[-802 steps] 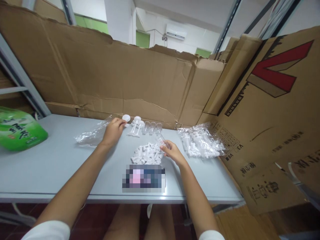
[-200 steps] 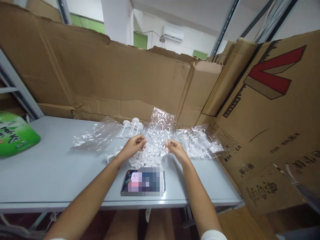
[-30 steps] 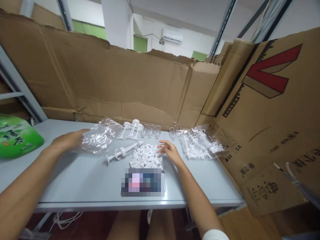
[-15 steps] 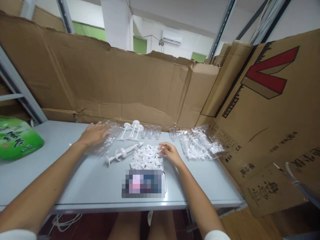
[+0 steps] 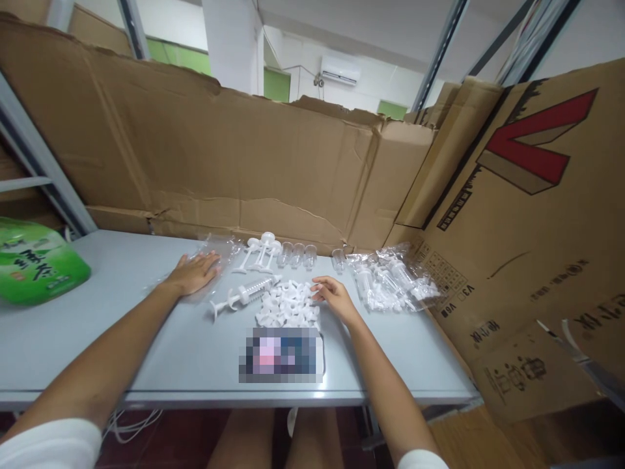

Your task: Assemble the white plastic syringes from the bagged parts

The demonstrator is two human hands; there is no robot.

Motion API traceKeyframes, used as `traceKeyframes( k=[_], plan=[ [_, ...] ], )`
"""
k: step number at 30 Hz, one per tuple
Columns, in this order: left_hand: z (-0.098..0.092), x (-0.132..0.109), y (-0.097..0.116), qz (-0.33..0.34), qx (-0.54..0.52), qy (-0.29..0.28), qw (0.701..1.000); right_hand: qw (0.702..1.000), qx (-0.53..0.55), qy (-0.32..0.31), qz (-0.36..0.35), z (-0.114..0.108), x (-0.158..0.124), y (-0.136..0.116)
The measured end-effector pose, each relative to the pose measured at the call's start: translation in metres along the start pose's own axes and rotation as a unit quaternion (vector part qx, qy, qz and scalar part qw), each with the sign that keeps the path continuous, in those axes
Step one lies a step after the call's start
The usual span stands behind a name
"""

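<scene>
The left hand [image 5: 195, 273] lies flat with fingers spread, pressing down an empty clear plastic bag [image 5: 215, 251] on the grey bench [image 5: 97, 326], grasping nothing. The right hand [image 5: 332, 296] rests loosely open, fingertips touching the right edge of a pile of small white caps [image 5: 287, 308] near the middle of the bench. An assembled syringe [image 5: 244, 294] lies between the hands, just left of the pile, and a full bag of white parts [image 5: 393, 280] sits to the right.

A clear, crumpled plastic bag [image 5: 215, 251] lies flat under the left hand [image 5: 194, 273]. A heap of small white plastic caps [image 5: 286, 307] touches the right hand's [image 5: 333, 298] fingertips.
</scene>
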State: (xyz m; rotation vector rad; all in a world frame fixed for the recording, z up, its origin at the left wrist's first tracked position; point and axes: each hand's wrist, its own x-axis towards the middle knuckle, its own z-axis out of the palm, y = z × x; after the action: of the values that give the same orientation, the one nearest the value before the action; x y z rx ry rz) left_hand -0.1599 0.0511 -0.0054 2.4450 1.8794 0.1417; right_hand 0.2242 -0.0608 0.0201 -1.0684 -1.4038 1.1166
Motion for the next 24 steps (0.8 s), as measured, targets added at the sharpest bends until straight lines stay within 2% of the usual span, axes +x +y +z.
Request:
traceKeyframes(
  k=[7,13,19,21,24],
  plan=[
    [-0.01,-0.005,0.017,0.04,0.079,0.084,0.993,1.0,-0.014,0.005,-0.009,0.001,-0.001,-0.001],
    [-0.026,-0.003,0.022,0.06,0.056,0.018,0.996,0.999,-0.033,0.011,-0.026,0.0,-0.001,0.0],
    [-0.046,0.009,0.02,0.032,0.047,-0.024,0.998,0.997,-0.075,0.013,-0.03,-0.001,-0.001,0.003],
    [-0.051,0.01,0.027,0.024,0.049,-0.022,0.998,0.996,-0.077,0.013,-0.031,-0.002,-0.001,0.004],
    [-0.056,0.004,0.053,0.028,0.047,0.004,0.998,0.996,-0.077,0.015,-0.034,-0.003,-0.001,0.005]
  ],
)
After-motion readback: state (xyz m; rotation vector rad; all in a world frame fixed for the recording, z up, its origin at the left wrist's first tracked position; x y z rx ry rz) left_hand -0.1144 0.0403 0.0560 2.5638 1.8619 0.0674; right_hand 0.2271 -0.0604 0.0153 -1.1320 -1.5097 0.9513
